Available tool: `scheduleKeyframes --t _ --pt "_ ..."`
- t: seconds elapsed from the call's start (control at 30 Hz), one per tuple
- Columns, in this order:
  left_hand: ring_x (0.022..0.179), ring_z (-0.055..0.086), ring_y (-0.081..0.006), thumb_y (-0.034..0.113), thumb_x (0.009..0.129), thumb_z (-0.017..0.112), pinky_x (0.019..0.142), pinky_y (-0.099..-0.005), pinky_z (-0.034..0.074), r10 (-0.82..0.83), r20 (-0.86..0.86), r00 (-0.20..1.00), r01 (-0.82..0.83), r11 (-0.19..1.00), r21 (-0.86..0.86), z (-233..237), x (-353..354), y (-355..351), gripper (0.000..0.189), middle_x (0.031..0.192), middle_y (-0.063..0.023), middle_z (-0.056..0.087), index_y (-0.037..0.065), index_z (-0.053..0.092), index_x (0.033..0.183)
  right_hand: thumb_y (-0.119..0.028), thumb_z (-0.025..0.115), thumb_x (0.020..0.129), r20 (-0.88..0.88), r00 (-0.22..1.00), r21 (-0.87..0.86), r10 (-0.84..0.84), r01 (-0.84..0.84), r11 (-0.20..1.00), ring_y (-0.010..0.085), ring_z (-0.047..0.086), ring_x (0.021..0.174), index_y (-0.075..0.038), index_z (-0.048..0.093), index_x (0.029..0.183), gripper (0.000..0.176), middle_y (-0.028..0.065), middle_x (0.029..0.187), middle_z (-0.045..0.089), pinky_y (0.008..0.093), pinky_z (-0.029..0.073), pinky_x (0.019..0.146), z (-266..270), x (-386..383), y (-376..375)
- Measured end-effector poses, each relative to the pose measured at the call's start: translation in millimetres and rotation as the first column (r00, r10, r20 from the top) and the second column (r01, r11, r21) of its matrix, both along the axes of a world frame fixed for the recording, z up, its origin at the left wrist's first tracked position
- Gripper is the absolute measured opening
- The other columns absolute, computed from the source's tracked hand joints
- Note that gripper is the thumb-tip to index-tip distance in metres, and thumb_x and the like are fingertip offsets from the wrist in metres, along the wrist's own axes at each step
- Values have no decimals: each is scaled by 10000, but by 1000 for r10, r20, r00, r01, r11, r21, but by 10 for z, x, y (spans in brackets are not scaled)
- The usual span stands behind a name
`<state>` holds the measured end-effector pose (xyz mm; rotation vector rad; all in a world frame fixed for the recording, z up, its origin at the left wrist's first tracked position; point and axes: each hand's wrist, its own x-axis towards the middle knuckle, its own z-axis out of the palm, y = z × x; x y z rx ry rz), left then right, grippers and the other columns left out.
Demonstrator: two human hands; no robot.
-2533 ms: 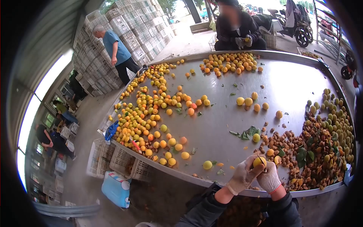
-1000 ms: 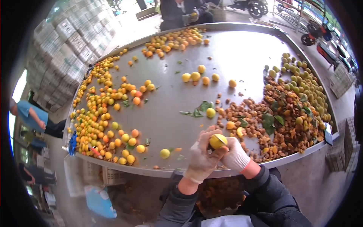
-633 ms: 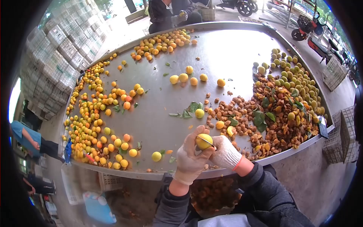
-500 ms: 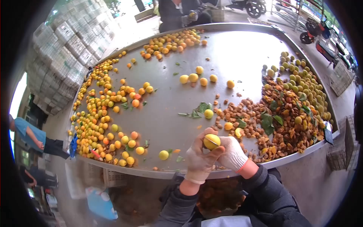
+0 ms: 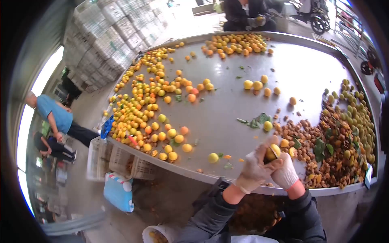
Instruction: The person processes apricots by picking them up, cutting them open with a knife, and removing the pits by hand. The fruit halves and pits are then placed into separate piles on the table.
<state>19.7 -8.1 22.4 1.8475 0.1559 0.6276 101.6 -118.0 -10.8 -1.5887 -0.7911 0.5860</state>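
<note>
Both hands, in pale gloves, come together over the table's near edge. My left hand (image 5: 256, 167) is wrapped round a yellow fruit (image 5: 272, 153), which shows a dark line or gap across it. My right hand (image 5: 285, 172) presses against the fruit's right side, its fingertips mostly hidden; what else it may hold is too small to tell. Just above the hands lie a greenish-yellow fruit (image 5: 268, 126) and green leaves (image 5: 256, 121). To the right a heap of brown pits and split fruit (image 5: 336, 150) spreads close to my right hand.
The metal table (image 5: 227, 101) bears many yellow-orange fruits (image 5: 142, 101) at left and green ones (image 5: 356, 109) at right. A person (image 5: 249, 16) sits across it; another in blue (image 5: 54, 115) stands at left. White crates (image 5: 121, 162) and a bucket (image 5: 162, 234) stand below.
The view has swung left, so the table and hands appear further right. The cut line on the held fruit now looks wider and darker. Both hands remain on it.
</note>
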Motion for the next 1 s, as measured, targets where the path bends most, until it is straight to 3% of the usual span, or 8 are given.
scheduleKeyframes --t 0.13,0.2,0.27,0.5,0.6,0.8,0.9,1.0 --pt "959 603 -138 168 770 795 844 -284 505 17 -64 998 -38 942 -333 -169 12 -43 549 1111 -82 637 13 557 1240 -86 641 788 169 981 -103 -91 110 989 246 639 644 2 667 854 113 154 729 666 352 494 616 23 -27 -14" --pt "895 612 -129 89 768 793 793 -275 531 -3 -41 999 -10 944 -330 -161 22 -7 545 1065 -64 640 -26 553 1244 -93 632 813 -98 992 -293 74 -100 951 167 625 677 -12 672 883 115 105 708 662 320 497 632 340 -7 -36" --pt "910 620 -138 40 773 774 803 -274 534 -77 -83 994 40 925 -378 -83 5 5 523 1066 -86 644 -44 548 1237 -106 632 826 -331 933 -143 143 -199 970 129 617 718 -6 672 870 117 98 746 670 299 497 663 431 22 -74" --pt "984 613 -147 2 819 713 864 -267 519 1 55 998 43 607 -794 -153 82 109 503 1129 -110 628 -46 510 1277 -82 610 810 -244 948 -125 204 -240 963 122 600 641 -39 698 960 178 32 700 630 270 485 599 497 205 -352" --pt "959 629 -170 22 848 685 853 -284 535 -28 29 999 40 660 -750 -200 120 111 484 1122 -112 618 -43 495 1289 -42 570 810 -417 867 -152 -273 230 961 54 462 423 -34 683 955 184 -16 593 558 209 363 393 689 216 -394" --pt "835 652 -238 300 952 540 779 -350 559 -212 -12 977 90 465 -881 13 134 -54 482 1028 -142 630 25 451 1338 -41 562 851 -412 850 40 -327 375 926 54 401 398 -26 645 976 150 -16 543 489 222 307 367 600 227 -338" --pt "689 619 -160 454 951 510 652 -257 530 -317 -11 948 130 422 -897 -116 124 -34 552 918 -155 625 39 477 1313 -59 484 891 -762 621 357 -185 640 680 49 265 402 -71 575 1020 158 -55 550 306 226 223 374 597 311 -343" --pt "576 554 -125 542 934 486 530 -234 473 -313 -155 937 10 467 -884 -223 131 -120 603 826 -113 604 39 506 1266 -51 487 891 -801 584 453 -131 735 504 58 263 402 -88 586 1022 168 -50 568 284 225 219 381 664 276 -325"
